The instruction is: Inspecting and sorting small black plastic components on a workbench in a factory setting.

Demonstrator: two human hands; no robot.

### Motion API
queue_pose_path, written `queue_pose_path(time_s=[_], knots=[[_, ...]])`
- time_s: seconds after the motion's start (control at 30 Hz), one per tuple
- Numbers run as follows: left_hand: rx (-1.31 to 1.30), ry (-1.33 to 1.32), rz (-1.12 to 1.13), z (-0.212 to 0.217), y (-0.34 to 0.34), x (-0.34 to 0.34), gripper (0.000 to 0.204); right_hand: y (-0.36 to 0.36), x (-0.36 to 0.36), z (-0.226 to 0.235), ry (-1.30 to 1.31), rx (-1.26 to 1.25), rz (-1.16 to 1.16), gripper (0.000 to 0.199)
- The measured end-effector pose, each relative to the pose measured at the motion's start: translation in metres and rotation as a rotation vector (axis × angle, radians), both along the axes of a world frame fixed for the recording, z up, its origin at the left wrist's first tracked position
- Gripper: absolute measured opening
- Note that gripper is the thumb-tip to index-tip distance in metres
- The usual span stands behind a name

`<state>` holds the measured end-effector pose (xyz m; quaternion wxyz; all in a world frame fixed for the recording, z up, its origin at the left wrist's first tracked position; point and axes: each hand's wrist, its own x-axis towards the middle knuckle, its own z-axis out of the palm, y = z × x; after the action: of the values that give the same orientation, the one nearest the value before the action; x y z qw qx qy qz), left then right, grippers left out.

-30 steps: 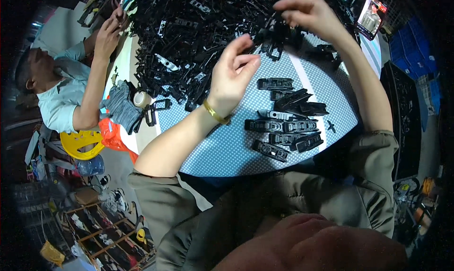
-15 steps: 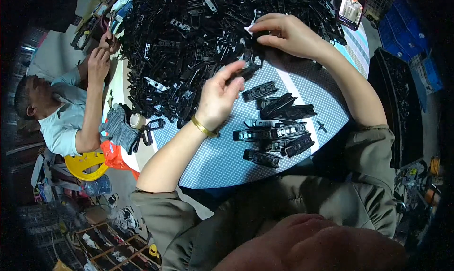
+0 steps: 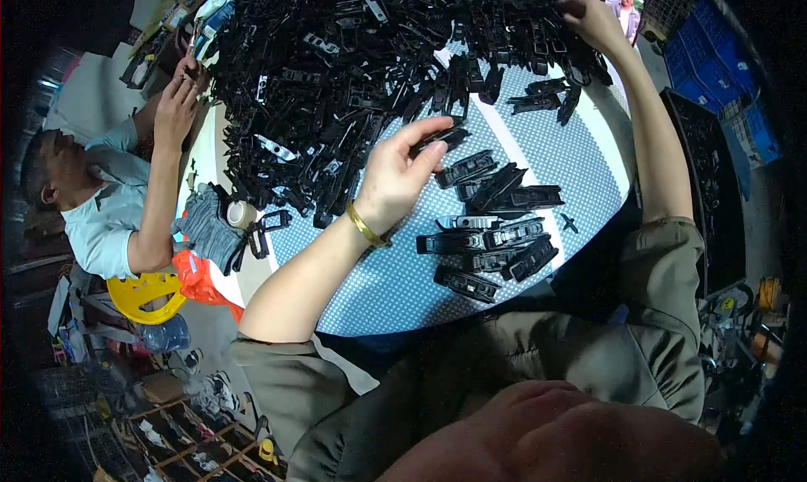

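My left hand (image 3: 393, 178) is closed, thumb and fingers gripping a slim black plastic part (image 3: 447, 139) above the near edge of the pile. At the pile's far right, next to the phone, my right hand (image 3: 598, 26) has its fingers curled down among the parts; what they hold is hidden in shadow. The pile of black, buckle-like plastic parts (image 3: 319, 79) covers the far side of the table. Below my left hand lies a group of similar elongated parts (image 3: 513, 198), some in a loose row. A few parts (image 3: 542, 95) lie apart, near my right forearm.
The table (image 3: 370, 289) has a dotted, light covering. A small cross-shaped piece (image 3: 570, 222) lies at its right. Opposite my left side, a co-worker (image 3: 105, 200) handles something small. Grey cloth (image 3: 208, 230), a white roll (image 3: 241, 215) and a phone (image 3: 626, 7) rest around the edges.
My right hand has moved from the pile's near edge to its far right, by the phone. The left hand has barely shifted and still grips the part. The phone's picture has changed.
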<state>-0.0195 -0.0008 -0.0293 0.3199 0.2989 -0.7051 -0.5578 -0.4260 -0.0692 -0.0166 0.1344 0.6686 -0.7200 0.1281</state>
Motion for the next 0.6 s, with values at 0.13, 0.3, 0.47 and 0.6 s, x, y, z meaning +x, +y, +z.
queue_pose_path(time_s=[0.13, 0.3, 0.47, 0.6], knots=[[0.24, 0.088, 0.048, 0.006, -0.002, 0.004, 0.032, 0.024, 0.106, 0.045, -0.493, -0.249, 0.087, 0.024], [0.29, 0.226, 0.102, 0.002, -0.005, 0.001, 0.034, 0.031, 0.184, 0.038, -0.822, 0.147, 0.589, 0.019], [0.405, 0.268, 0.085, 0.002, -0.014, 0.006, 0.024, 0.046, 0.225, 0.024, -0.457, -0.07, 0.954, 0.019], [0.45, 0.278, 0.095, 0.003, -0.016, 0.005, 0.021, 0.045, 0.227, 0.015, -0.337, -0.266, 1.028, 0.02]])
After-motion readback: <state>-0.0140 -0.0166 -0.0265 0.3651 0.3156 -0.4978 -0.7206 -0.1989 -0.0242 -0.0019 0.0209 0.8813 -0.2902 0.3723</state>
